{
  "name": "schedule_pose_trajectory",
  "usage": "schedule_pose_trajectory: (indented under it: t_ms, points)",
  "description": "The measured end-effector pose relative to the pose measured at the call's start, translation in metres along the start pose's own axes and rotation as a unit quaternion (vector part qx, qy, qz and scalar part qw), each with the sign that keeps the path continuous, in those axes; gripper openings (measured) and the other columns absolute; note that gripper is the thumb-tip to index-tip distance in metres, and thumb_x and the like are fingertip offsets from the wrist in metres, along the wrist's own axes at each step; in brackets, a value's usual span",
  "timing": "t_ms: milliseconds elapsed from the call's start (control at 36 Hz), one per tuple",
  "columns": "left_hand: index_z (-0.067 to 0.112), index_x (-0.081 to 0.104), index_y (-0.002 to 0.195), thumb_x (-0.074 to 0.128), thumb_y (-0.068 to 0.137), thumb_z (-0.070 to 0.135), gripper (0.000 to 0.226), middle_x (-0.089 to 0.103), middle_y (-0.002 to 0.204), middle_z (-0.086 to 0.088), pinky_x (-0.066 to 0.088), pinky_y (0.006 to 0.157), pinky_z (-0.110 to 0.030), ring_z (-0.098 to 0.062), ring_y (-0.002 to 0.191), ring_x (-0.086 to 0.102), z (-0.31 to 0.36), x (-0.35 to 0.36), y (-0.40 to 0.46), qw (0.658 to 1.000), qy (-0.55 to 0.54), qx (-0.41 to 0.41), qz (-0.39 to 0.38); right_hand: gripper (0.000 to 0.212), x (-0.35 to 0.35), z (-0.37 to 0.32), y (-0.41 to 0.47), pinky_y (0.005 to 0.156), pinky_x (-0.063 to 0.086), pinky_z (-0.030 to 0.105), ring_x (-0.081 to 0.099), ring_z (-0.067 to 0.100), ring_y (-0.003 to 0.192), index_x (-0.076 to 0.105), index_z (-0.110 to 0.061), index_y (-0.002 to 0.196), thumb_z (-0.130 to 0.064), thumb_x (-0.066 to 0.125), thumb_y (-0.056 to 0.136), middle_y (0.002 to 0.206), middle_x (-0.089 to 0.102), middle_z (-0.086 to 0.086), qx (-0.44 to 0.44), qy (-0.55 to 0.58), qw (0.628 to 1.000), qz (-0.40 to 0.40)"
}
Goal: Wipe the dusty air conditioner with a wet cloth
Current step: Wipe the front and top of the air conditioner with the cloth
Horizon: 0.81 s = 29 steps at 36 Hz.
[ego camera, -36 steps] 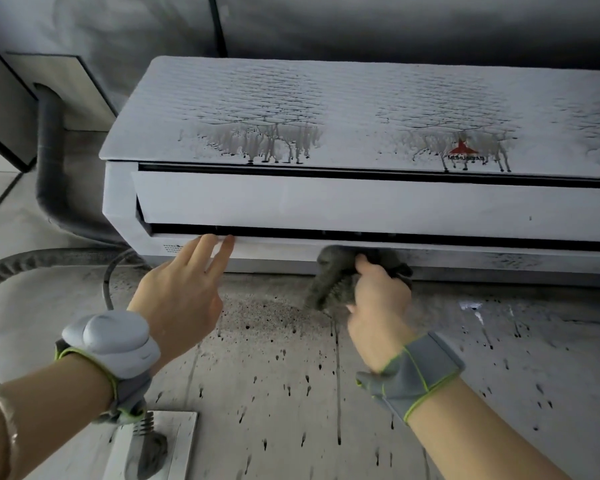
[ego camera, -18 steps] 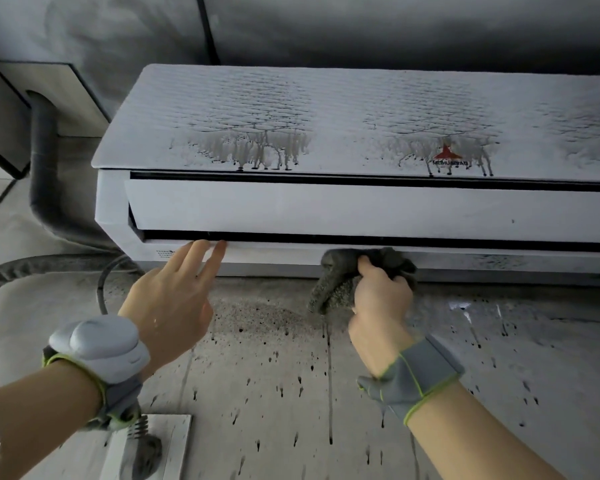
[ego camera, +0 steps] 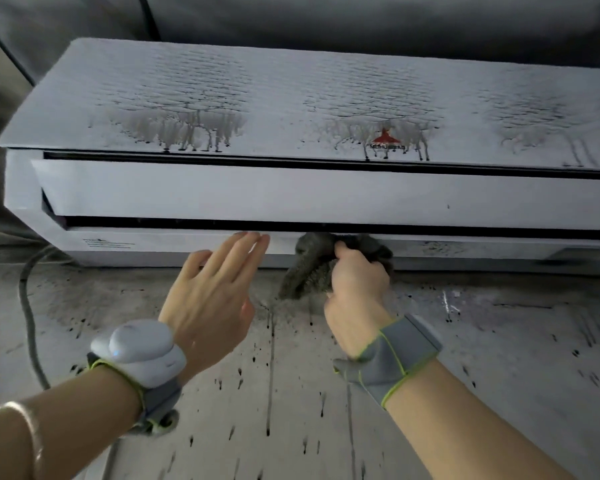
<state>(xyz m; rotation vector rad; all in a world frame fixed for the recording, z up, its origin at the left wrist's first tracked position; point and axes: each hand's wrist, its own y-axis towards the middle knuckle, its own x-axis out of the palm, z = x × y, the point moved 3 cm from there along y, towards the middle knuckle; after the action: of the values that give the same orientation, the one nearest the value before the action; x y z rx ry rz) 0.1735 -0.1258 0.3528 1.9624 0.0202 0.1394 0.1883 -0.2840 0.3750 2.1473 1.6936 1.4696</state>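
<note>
A white wall air conditioner point(ego camera: 291, 192) spans the view, its front panel streaked with grey dust and dark drip marks around a red logo point(ego camera: 384, 138). My right hand point(ego camera: 355, 289) grips a bunched grey cloth point(ego camera: 309, 268) against the unit's bottom edge, just under the dark outlet slot. My left hand point(ego camera: 212, 296) is held flat with straight fingers, the fingertips at the same bottom edge, a short way left of the cloth. Both wrists carry grey straps; the left one bears a white device.
The wall point(ego camera: 482, 358) below the unit is spattered with dark drips and dusty smears. A grey cable point(ego camera: 28, 320) runs down the wall at the left. A dark pipe or trim point(ego camera: 149, 15) rises above the unit's left part.
My left hand has slid right along the bottom edge toward the cloth. The right hand with the cloth stays at about the same spot on the unit. The camera has moved closer.
</note>
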Motion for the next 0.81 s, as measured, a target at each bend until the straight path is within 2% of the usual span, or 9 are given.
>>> schedule_pose_trajectory:
  t_ms: [83,139,222,278,389,444,528,667,806]
  points:
    - [0.006,0.042,0.139,0.040,0.076,0.028,0.066,0.049,0.136,-0.006,0.034,0.089,-0.035,-0.018,0.126,0.037,0.013,0.002,0.010,1.000,0.010,-0.004,-0.005,0.054,0.004,-0.002,-0.002,0.085,0.039,0.029,0.049,0.024,0.102,0.034,-0.008,0.139,-0.014,0.057,0.091,0.132,0.049,0.009,0.000,0.008,1.000,-0.001]
    - [0.005,0.043,0.138,0.053,0.074,0.025,0.068,0.049,0.136,-0.007,0.033,0.089,-0.035,-0.018,0.126,0.037,0.020,0.004,0.014,1.000,0.015,-0.007,-0.010,0.051,-0.002,-0.001,0.001,0.082,0.035,0.025,0.048,0.022,0.099,0.035,-0.009,0.139,-0.012,0.054,0.092,0.132,0.050,0.009,0.004,0.005,1.000,0.000]
    - [0.004,0.046,0.136,0.062,0.070,0.021,0.070,0.051,0.134,-0.008,0.035,0.088,-0.036,-0.020,0.124,0.039,0.024,0.003,0.017,1.000,0.015,-0.014,-0.008,0.050,-0.017,0.004,0.016,0.078,0.033,0.028,0.050,0.029,0.110,0.034,-0.011,0.140,-0.016,0.052,0.093,0.135,0.048,0.011,0.022,-0.028,0.999,0.032]
    - [0.001,0.047,0.135,0.061,0.070,0.019,0.068,0.053,0.132,-0.010,0.032,0.088,-0.035,-0.021,0.121,0.040,0.023,0.002,0.018,1.000,0.023,-0.007,0.000,0.052,-0.022,0.006,0.020,0.079,0.036,0.030,0.049,0.030,0.112,0.034,-0.011,0.140,-0.020,0.053,0.093,0.136,0.047,0.013,0.027,-0.031,0.998,0.041]
    - [-0.002,0.049,0.132,0.050,0.073,0.013,0.060,0.055,0.127,-0.013,0.032,0.087,-0.034,-0.023,0.118,0.041,0.023,0.002,0.018,0.999,0.042,0.003,0.022,0.054,-0.020,0.008,0.018,0.095,0.044,0.042,0.051,0.031,0.109,0.039,-0.009,0.136,-0.026,0.060,0.089,0.127,0.051,0.009,0.016,-0.024,0.999,0.018]
    - [-0.003,0.050,0.131,0.040,0.076,0.017,0.059,0.055,0.126,-0.013,0.032,0.088,-0.035,-0.024,0.118,0.041,0.025,0.002,0.019,0.999,0.043,-0.001,0.025,0.050,-0.015,0.002,0.013,0.089,0.043,0.034,0.050,0.026,0.100,0.039,-0.010,0.135,-0.019,0.058,0.090,0.120,0.053,0.008,0.007,0.003,1.000,-0.011]
    - [-0.003,0.050,0.130,0.041,0.077,0.016,0.058,0.055,0.126,-0.015,0.035,0.087,-0.036,-0.025,0.119,0.043,0.029,0.003,0.020,0.999,0.045,0.000,0.031,0.048,-0.014,-0.004,0.012,0.084,0.038,0.028,0.048,0.022,0.098,0.037,-0.007,0.136,-0.011,0.055,0.092,0.128,0.052,0.010,0.007,0.018,1.000,-0.012]
    - [-0.004,0.051,0.129,0.046,0.078,0.012,0.054,0.058,0.123,-0.015,0.045,0.083,-0.038,-0.029,0.112,0.056,0.028,0.000,0.021,0.998,0.051,0.000,0.028,0.047,-0.032,-0.002,0.027,0.081,0.040,0.032,0.051,0.033,0.115,0.036,-0.005,0.137,-0.009,0.051,0.093,0.133,0.050,0.016,0.011,-0.016,0.999,0.031]
    - [-0.005,0.052,0.128,0.045,0.077,0.012,0.054,0.059,0.119,-0.015,0.042,0.084,-0.037,-0.029,0.110,0.058,0.029,-0.002,0.020,0.998,0.063,0.006,0.028,0.042,-0.048,0.000,0.030,0.075,0.036,0.023,0.051,0.023,0.086,0.048,-0.002,0.130,-0.014,0.059,0.090,0.121,0.059,0.016,-0.002,-0.004,0.998,0.063]
